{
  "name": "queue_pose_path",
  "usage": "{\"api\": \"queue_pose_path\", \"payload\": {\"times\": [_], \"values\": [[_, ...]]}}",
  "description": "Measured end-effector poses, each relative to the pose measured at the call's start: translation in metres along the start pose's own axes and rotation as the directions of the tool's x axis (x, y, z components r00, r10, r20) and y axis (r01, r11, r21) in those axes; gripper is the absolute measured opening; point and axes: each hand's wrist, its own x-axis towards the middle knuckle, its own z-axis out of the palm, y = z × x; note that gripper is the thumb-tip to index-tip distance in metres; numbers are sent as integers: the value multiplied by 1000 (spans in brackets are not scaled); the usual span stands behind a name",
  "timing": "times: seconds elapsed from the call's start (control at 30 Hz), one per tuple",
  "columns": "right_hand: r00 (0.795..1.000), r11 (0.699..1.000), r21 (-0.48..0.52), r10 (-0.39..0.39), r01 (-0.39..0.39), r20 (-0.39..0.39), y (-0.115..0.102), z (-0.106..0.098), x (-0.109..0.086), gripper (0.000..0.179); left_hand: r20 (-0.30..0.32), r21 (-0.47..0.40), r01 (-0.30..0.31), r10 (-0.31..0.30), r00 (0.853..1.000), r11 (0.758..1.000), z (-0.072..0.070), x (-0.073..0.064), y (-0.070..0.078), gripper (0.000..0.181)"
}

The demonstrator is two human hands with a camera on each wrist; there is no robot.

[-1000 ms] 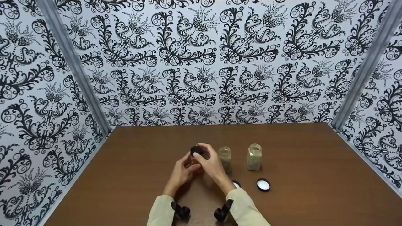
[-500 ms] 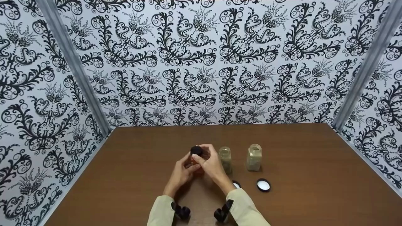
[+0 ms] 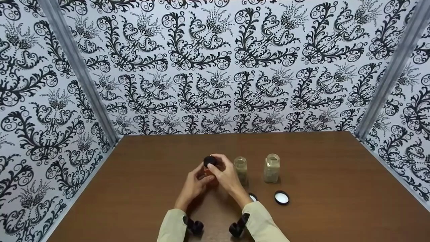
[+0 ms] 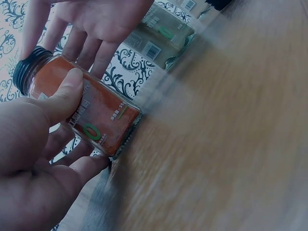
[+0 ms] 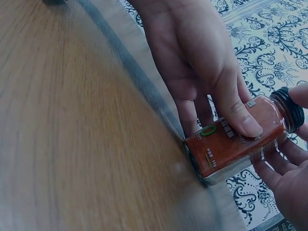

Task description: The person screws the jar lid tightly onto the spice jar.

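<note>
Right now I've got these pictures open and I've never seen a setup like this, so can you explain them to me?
Sure. There's no machine: the left grip and right grip are simply a person's bare hands. The wide picture comes from a camera on the head, looking forward and down. The two close ones come from cameras on the left and right wrists. On the brown table stand a left jar and a right jar, both open. Nearer the person lie a left lid, partly hidden, and a right lid. Held is a red jar: the left grip holds its body, while the right grip pinches its cap.
</note>
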Motion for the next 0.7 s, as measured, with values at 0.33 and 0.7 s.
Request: {"api": "queue_pose_path", "payload": {"times": [0.33,0.7], "values": [[999,998,51,35,-34,-7,-1,2,1,42,-3,-11,20,-20,1000,1000,0,1,-1,64],[1000,999,34,6,-6,-2,-2,2,-1,37,-2,-16,24,-24,1000,1000,-1,0,0,63]]}}
